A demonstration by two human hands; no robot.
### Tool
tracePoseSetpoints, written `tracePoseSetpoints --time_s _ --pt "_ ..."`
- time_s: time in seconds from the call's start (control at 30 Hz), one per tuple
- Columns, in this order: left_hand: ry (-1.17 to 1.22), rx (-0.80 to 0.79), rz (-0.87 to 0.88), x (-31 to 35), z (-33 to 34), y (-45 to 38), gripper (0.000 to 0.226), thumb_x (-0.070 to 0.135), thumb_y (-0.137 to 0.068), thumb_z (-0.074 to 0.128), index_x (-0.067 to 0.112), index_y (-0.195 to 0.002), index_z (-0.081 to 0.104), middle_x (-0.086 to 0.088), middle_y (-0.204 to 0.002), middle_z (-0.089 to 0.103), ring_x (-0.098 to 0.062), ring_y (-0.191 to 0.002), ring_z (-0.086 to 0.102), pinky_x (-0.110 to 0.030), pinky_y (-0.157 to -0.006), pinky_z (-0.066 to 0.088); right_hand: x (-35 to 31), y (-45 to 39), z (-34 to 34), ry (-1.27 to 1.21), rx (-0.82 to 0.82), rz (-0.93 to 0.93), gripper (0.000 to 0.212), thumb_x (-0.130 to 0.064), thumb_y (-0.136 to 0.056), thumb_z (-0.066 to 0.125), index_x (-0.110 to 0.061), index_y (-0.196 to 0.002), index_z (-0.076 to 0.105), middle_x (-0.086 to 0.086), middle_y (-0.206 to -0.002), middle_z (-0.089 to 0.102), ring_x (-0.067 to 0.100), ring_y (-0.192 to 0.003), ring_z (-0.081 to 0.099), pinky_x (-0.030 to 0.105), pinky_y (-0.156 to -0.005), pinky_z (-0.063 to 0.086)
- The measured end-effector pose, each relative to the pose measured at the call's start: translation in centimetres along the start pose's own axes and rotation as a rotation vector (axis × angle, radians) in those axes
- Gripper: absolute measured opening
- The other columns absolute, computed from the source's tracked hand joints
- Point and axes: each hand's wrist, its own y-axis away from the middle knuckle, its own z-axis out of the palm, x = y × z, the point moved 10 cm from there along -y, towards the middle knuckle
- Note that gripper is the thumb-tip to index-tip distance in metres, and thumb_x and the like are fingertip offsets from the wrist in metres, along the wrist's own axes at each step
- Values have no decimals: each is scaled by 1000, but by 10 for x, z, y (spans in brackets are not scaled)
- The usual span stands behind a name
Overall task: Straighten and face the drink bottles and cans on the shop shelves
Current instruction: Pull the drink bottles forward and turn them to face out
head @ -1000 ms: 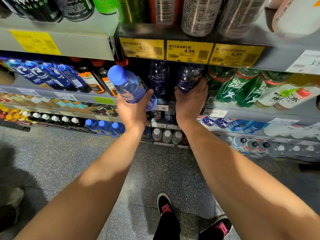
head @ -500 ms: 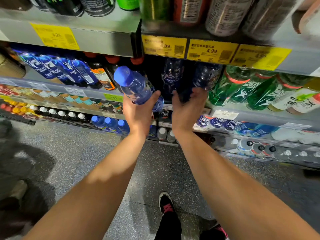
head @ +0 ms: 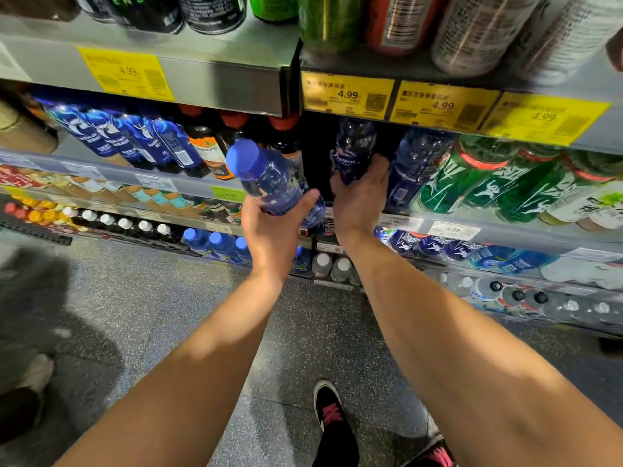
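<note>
My left hand [head: 274, 230] grips a clear blue bottle with a blue cap [head: 269, 178], held off the shelf and tilted with its cap toward the upper left. My right hand [head: 360, 200] holds the lower part of a dark blue bottle [head: 354, 146] that stands in the shadowed slot of the middle shelf [head: 505, 230]. A second blue bottle [head: 418, 163] stands just right of it, then a row of green bottles [head: 472, 176].
Cans [head: 397, 21] line the top shelf above yellow price tags [head: 347, 94]. Blue bottles [head: 135, 136] and dark red-capped bottles [head: 209, 143] fill the shelf to the left. Lower shelves hold more bottles [head: 215, 244]. My shoes [head: 330, 409] stand on speckled floor.
My right hand slid left from the right-hand blue bottle to the dark bottle in the slot. The left hand keeps its bottle; the view has drifted right and down.
</note>
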Motion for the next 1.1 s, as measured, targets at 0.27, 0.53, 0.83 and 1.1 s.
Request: tracePoseSetpoints --time_s 0.27,0.53,0.83,1.1 --pt "19 -17 -13 -2 4 -1 53 15 -74 88 -12 -110 60 -25 -105 69 -37 -101 66 -45 -96 51 4 -10 15 -220 -128 140 74 -14 -79 81 -3 -138 38 12 -126 63 22 -112 62 29 -99 51" --pt "58 -3 0 -7 10 0 62 15 -72 89 -5 -121 57 -22 -112 68 -34 -104 66 -39 -97 52 2 21 -15 -93 109 127 87 -21 -76 82 -1 -147 35 17 -140 51 33 -129 47 41 -107 41" --pt "137 67 77 4 25 0 75 8 -65 92 3 -126 50 -14 -120 61 -7 -104 64 -16 -90 49 3 33 -34 -196 211 178 78 3 -75 72 0 -143 35 19 -138 49 30 -128 43 46 -107 40" --pt "102 93 18 -2 45 -1 88 14 -59 94 3 -135 52 -15 -128 59 -29 -122 58 -50 -99 52 8 25 -47 -144 149 113 84 -3 -72 81 8 -141 34 28 -140 38 23 -120 29 12 -96 26"
